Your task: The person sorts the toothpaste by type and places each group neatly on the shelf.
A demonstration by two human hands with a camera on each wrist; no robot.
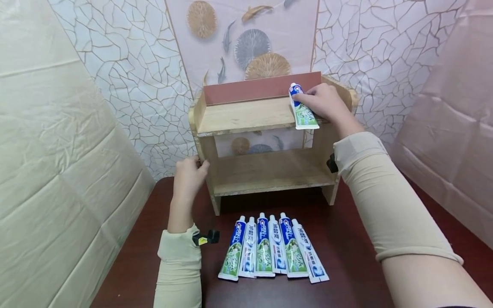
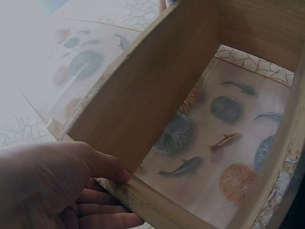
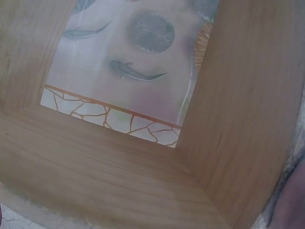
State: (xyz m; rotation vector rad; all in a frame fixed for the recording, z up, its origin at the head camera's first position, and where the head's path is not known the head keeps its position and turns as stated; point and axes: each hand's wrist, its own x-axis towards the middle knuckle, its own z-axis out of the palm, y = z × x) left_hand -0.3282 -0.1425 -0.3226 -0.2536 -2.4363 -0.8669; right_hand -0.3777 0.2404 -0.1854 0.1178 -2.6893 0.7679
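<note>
Beige sleeve [image 1: 385,205] seen behind right hand [image 1: 327,102]; Crest toothpaste tube [image 1: 304,116] pinched in that hand's fingers, at upper shelf [image 1: 246,115]. Wooden side panel [image 1: 210,152] gripped by left hand [image 1: 188,177]. Six tubes [image 1: 265,252] laid on counter [image 1: 358,256] below both.

Held tube [image 1: 305,116] partly behind fingers [image 1: 307,99], left sleeve [image 1: 179,265] cropped

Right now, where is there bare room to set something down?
Bare: the upper shelf left of the held tube; the lower shelf beneath; the table between the six tubes and right sleeve. Crowded: where those tubes lie side by side.
</note>
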